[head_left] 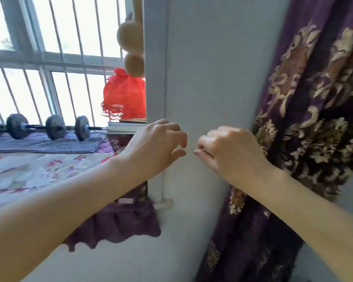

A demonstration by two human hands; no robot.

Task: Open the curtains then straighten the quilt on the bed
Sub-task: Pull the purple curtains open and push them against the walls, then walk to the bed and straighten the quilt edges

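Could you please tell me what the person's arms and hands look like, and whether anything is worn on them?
Both forearms are bare: no sleeves show. The left hand and right hand carry no gloves, rings, watch or bracelet that I can see.
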